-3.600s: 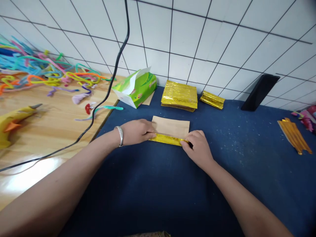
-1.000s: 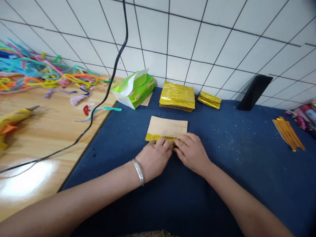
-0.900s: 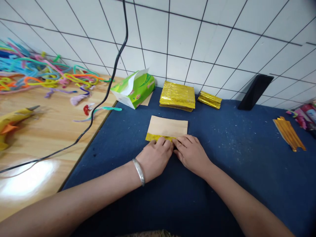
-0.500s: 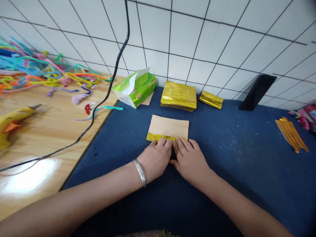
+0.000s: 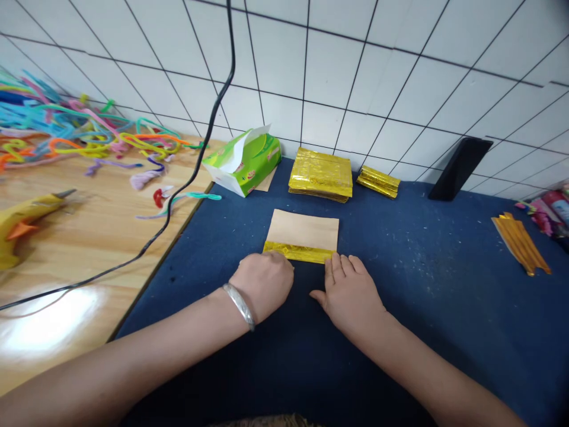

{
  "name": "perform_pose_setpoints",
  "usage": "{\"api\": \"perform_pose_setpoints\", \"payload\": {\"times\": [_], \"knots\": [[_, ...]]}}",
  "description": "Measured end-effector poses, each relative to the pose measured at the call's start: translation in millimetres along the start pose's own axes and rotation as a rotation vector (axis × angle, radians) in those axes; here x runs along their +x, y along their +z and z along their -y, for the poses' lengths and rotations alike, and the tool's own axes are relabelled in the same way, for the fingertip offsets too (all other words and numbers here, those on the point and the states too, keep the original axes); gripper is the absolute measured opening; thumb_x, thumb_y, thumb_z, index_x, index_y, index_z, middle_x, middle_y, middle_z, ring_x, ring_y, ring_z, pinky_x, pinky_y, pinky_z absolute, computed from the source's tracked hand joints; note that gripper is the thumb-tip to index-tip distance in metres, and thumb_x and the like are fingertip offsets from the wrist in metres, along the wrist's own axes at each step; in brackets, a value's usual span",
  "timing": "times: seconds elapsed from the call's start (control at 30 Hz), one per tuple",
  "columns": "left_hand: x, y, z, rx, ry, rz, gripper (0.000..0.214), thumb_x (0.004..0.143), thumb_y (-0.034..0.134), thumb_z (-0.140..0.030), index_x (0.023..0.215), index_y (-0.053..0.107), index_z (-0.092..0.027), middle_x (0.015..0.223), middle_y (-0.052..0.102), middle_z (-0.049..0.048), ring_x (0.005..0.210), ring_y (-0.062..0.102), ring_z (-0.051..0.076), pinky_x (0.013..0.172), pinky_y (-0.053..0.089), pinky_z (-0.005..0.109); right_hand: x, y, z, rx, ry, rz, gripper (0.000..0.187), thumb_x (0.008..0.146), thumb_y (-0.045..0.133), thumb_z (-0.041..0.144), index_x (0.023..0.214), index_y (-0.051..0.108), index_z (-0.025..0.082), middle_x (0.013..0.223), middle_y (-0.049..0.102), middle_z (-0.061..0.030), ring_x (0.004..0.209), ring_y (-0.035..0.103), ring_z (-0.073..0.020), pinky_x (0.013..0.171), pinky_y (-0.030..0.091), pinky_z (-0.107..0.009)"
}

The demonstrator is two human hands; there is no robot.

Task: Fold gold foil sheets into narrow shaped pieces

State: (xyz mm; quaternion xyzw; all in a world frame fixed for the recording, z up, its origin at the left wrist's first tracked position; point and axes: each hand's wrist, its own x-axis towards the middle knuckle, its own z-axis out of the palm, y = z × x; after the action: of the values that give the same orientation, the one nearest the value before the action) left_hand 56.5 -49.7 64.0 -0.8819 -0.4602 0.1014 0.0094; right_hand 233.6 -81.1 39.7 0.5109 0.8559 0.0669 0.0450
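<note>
Head view: folding the near edge of the paper sheet [image 5: 303,227].
We judge the gold strip [image 5: 299,252] turned up but its crease unfinished; the next move calls for even pressure along it. The sheet lies mid blue mat [image 5: 444,308], toward the far edge. Left hand [image 5: 264,283] is curled at the strip's left end, and we cannot tell its grip. Right hand [image 5: 351,293] lies flat and empty, fingers together, tips just beside the strip's right end.

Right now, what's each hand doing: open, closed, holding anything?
Left hand: fingers curled under at the near-left corner of the folded paper; grip cannot be told.
Right hand: open, flat, fingers touching its near-right corner, holding nothing.
</note>
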Motion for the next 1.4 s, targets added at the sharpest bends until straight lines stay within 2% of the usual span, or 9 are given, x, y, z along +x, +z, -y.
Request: {"api": "perform_pose_setpoints", "payload": {"times": [0.13,0.43,0.73,0.83,1.03,1.17,1.23,1.3,1.4], "knots": [[0,-0.6,3,-0.002,0.006,0.009,0.035,0.087,0.034,-0.017,0.079,0.066,-0.007,0.071,0.062,0.0161,0.062,0.063,0.025,0.05,0.049,0.034,-1,-3,0,-0.039,-0.004,0.009,0.061,0.083,0.051,0.045,0.116,0.056,-0.006,0.116,0.057,-0.0281,0.107,0.054,-0.0374,0.095,0.035,-0.048],[1,-1.9,7,-0.018,-0.004,0.0,0.04,0.089,0.031,-0.021,0.079,0.067,-0.008,0.071,0.063,0.016,0.059,0.063,0.024,0.046,0.046,0.031,-1,-3,0,-0.073,-0.014,0.031,0.063,0.085,0.048,0.045,0.117,0.054,-0.009,0.115,0.056,-0.0306,0.101,0.056,-0.037,0.09,0.037,-0.048],[4,-5.5,13,-0.032,-0.059,0.081,0.035,0.087,0.035,-0.018,0.076,0.068,-0.009,0.07,0.065,0.0156,0.064,0.065,0.028,0.052,0.051,0.037,-1,-1,2,-0.104,-0.011,0.017,0.061,0.086,0.047,0.045,0.117,0.055,-0.007,0.115,0.057,-0.0292,0.099,0.057,-0.0352,0.091,0.036,-0.046],[4,-6.1,11,-0.045,-0.057,0.071,0.034,0.086,0.035,-0.015,0.077,0.067,-0.009,0.071,0.065,0.015,0.064,0.065,0.03,0.05,0.05,0.039,-2,0,1,-0.11,-0.022,0.007,0.06,0.088,0.043,0.044,0.117,0.055,-0.007,0.115,0.057,-0.0292,0.101,0.056,-0.035,0.09,0.036,-0.046],[3,-5.0,0,0.026,-0.053,0.076,0.03,0.083,0.033,-0.007,0.085,0.063,-0.004,0.076,0.063,0.0183,0.067,0.064,0.028,0.05,0.049,0.034,0,2,0,-0.105,-0.026,-0.017,0.058,0.087,0.045,0.043,0.113,0.058,-0.007,0.11,0.059,-0.0298,0.097,0.057,-0.0346,0.087,0.037,-0.045],[3,-0.7,-4,0.032,-0.052,0.039,0.034,0.089,0.031,-0.018,0.086,0.062,-0.003,0.075,0.062,0.0193,0.069,0.063,0.029,0.05,0.047,0.034,1,4,0,-0.107,-0.037,-0.065,0.054,0.086,0.049,0.041,0.109,0.06,-0.007,0.103,0.062,-0.0297,0.096,0.057,-0.0346,0.083,0.036,-0.045],[3,-0.3,-3,0.006,-0.066,0.029,0.037,0.091,0.032,-0.024,0.084,0.062,-0.004,0.074,0.062,0.0179,0.069,0.063,0.029,0.052,0.047,0.034,1,3,-2,-0.089,-0.053,-0.107,0.048,0.086,0.049,0.04,0.1,0.064,-0.003,0.093,0.065,-0.0259,0.089,0.058,-0.0322,0.077,0.037,-0.043],[3,-1.2,-1,-0.015,-0.091,0.014,0.037,0.091,0.033,-0.029,0.084,0.062,-0.006,0.073,0.062,0.0163,0.068,0.063,0.027,0.054,0.046,0.033,1,2,-6,-0.026,-0.072,-0.153,0.038,0.086,0.049,0.038,0.083,0.067,0.006,0.076,0.065,-0.017,0.075,0.058,-0.0259,0.069,0.036,-0.038],[3,-1.7,5,-0.024,-0.09,-0.03,0.038,0.09,0.037,-0.036,0.086,0.062,-0.008,0.078,0.063,0.0157,0.074,0.063,0.026,0.06,0.046,0.033,3,3,-19,0.145,-0.087,-0.24,0.035,0.088,0.046,0.036,0.064,0.061,0.016,0.06,0.059,-0.0051,0.059,0.053,-0.016,0.062,0.033,-0.032]]}}
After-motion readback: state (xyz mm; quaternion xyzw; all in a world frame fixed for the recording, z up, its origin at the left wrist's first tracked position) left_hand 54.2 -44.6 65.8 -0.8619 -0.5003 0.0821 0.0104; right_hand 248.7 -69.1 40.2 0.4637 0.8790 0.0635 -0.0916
